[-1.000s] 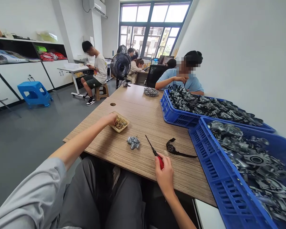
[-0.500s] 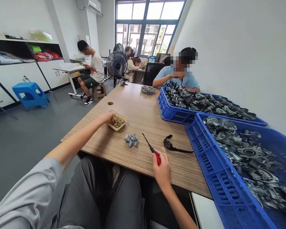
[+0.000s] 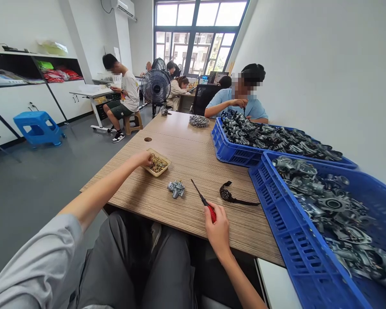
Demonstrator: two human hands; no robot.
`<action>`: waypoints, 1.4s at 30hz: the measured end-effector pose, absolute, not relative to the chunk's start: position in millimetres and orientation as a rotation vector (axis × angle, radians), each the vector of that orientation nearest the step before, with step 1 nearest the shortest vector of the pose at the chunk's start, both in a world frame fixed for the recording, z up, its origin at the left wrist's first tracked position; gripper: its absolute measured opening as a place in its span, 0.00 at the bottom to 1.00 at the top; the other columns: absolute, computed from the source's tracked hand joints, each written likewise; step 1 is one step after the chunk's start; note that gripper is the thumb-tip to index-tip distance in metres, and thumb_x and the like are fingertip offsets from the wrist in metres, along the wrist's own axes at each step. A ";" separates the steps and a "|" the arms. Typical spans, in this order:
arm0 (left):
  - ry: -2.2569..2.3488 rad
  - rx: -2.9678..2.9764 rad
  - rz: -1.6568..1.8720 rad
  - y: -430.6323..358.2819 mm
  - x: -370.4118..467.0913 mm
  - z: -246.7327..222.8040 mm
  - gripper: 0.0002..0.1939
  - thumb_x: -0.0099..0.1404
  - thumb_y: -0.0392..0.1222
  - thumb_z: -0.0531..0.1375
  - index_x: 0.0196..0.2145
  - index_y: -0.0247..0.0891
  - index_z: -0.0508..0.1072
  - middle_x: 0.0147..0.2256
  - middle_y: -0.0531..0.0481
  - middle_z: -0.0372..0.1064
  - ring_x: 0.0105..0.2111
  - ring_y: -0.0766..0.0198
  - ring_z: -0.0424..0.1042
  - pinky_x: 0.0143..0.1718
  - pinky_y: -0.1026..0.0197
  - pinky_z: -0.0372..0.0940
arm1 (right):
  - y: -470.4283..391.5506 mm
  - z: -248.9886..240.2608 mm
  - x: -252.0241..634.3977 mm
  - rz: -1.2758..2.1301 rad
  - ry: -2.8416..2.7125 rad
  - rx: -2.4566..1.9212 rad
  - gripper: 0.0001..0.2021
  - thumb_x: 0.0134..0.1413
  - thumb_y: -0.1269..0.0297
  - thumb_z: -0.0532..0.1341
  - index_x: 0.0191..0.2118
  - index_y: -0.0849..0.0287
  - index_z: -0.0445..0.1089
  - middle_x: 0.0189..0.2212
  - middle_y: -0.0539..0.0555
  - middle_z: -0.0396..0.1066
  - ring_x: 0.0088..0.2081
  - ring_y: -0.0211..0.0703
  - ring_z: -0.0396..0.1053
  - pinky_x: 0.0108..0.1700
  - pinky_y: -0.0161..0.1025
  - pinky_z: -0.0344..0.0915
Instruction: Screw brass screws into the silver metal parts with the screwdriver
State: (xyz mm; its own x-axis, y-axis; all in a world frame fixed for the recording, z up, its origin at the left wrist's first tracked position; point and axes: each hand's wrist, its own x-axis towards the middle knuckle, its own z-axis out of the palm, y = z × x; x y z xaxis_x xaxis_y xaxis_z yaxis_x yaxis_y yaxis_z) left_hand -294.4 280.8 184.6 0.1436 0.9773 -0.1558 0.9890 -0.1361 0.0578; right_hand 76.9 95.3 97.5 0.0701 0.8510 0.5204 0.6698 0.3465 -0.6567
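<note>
One screwdriver (image 3: 205, 201) in right hand (image 3: 218, 228): long axis diagonal, tip forward-left.

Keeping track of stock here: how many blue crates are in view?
2. The near blue crate is along the right side of the table; the far blue crate stands just beyond it. Any behind them would be hidden.

We've got just one screwdriver (image 3: 205, 202), one metal casting (image 3: 176, 189) right in front of us, one tray (image 3: 164, 170), and honestly we can't tally the brassy screws (image 3: 158, 163) in it, lol. Plus one watch (image 3: 225, 194), two blue crates (image 3: 234, 153), one blue stool (image 3: 40, 122) and at least two black fans (image 3: 156, 88).
</note>
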 end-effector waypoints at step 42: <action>1.169 2.235 1.030 137.1 -202.7 151.3 0.06 0.70 0.33 0.60 0.42 0.41 0.76 0.37 0.50 0.80 0.37 0.61 0.78 0.40 0.61 0.69 | 89.1 97.8 70.8 0.284 -1.604 -1.376 0.12 0.69 0.57 0.56 0.47 0.56 0.74 0.42 0.59 0.74 0.46 0.54 0.74 0.52 0.50 0.70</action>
